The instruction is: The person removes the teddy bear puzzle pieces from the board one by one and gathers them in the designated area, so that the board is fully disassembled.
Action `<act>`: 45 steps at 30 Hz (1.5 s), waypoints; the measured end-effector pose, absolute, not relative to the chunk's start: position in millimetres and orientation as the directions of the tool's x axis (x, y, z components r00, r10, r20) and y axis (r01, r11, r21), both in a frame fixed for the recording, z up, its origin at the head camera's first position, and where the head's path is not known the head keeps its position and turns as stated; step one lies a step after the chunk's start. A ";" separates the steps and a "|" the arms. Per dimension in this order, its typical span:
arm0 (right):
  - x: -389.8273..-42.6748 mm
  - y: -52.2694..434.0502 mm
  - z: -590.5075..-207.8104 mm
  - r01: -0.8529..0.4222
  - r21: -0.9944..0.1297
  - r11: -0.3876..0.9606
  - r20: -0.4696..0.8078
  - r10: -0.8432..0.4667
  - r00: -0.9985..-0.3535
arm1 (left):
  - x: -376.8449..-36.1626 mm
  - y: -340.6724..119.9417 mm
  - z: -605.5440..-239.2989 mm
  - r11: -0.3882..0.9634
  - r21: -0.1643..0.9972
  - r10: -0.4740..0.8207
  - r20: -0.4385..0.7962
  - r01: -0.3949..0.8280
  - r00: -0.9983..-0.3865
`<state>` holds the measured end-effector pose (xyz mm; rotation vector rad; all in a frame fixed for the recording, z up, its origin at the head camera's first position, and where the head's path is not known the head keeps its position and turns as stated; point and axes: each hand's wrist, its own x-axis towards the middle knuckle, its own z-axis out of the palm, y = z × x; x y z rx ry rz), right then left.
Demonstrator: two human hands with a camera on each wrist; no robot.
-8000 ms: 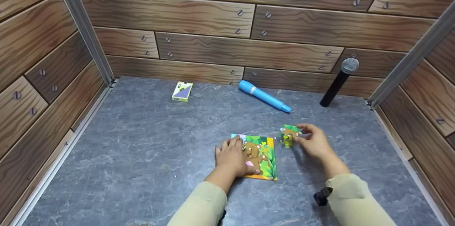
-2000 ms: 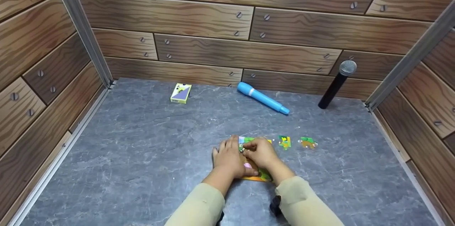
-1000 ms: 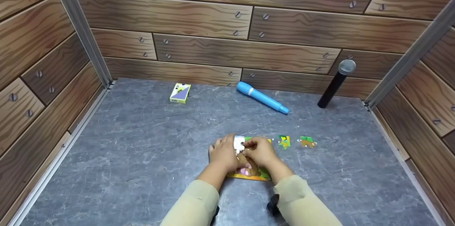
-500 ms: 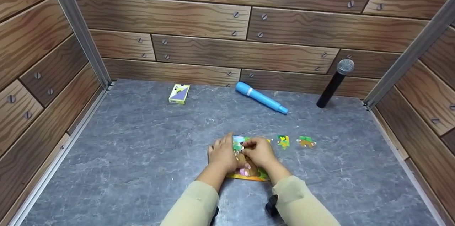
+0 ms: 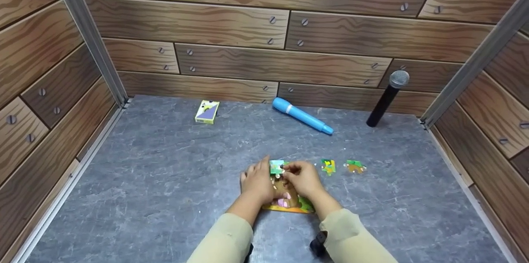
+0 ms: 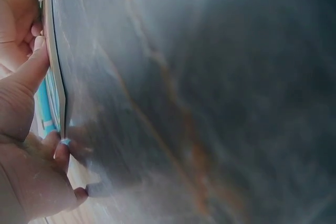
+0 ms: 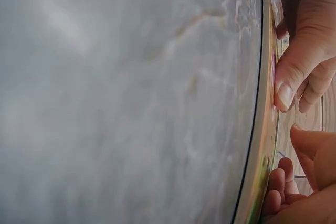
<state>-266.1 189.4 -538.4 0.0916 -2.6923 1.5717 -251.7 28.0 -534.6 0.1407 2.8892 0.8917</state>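
A bear picture puzzle board point(image 5: 294, 206) lies on the grey table point(image 5: 165, 172), mostly covered by both hands. My left hand point(image 5: 260, 168) rests flat on the board's left part, fingers straight. My right hand point(image 5: 287, 168) pinches a small green and blue puzzle piece point(image 5: 276, 166) at the board's far left corner. Two loose pieces point(image 5: 328, 166) point(image 5: 355, 166) lie on the table just right of the board. The wrist views show only the board's thin edge point(image 6: 56, 77) point(image 7: 261, 129) against the table and blurred fingers point(image 6: 31, 72).
At the back wall lie a small yellow card box point(image 5: 206, 112) and a blue toy microphone point(image 5: 301, 115). A black microphone point(image 5: 385, 96) leans in the back right corner. Wood-print walls close in three sides.
Over eight seconds my right hand left two pieces on the table and came to the board. One second ago the pinched piece showed its white back; now it shows its picture side.
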 end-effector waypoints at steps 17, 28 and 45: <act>-263.6 235.4 -530.1 -0.102 -0.859 0.502 0.171 0.093 -0.981 | -251.1 25.4 -543.9 0.821 0.567 0.120 -0.067 0.061 -0.991; -264.9 277.3 -520.3 -0.041 -0.841 0.540 0.167 0.186 -0.968 | -250.7 23.9 -541.1 0.824 0.564 0.133 -0.094 0.057 -0.987; -261.0 336.0 -511.4 0.004 -0.825 0.565 0.148 0.222 -0.964 | -251.0 26.6 -534.9 0.814 0.578 0.136 -0.102 0.053 -0.985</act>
